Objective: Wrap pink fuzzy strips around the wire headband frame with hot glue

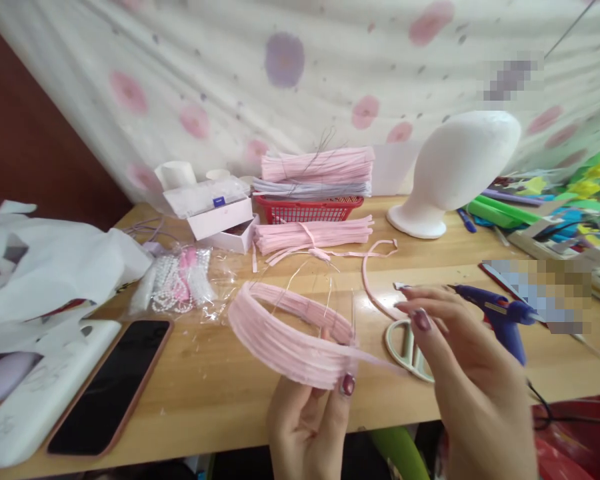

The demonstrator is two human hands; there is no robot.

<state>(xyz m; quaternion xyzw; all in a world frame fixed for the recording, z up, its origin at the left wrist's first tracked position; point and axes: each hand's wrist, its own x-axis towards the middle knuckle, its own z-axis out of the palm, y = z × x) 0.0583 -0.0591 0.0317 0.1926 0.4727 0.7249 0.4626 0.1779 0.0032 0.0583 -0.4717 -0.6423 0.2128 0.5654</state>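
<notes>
Pinching band [285,348] between left fingers [337,408]

1. Looks like a small craft workspace, perhaps at home: a wooden surface [220,390] before a spotted curtain [220,67].
2. Craft supplies show it: glue gun [500,310], scissors [408,347], bagged beads [180,283], foam head [463,163].

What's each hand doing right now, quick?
Left hand: closed, holding the ring-shaped pink band between thumb and fingers.
Right hand: fingers bent, thumb close to them; whether it pinches anything can't be told.
</notes>
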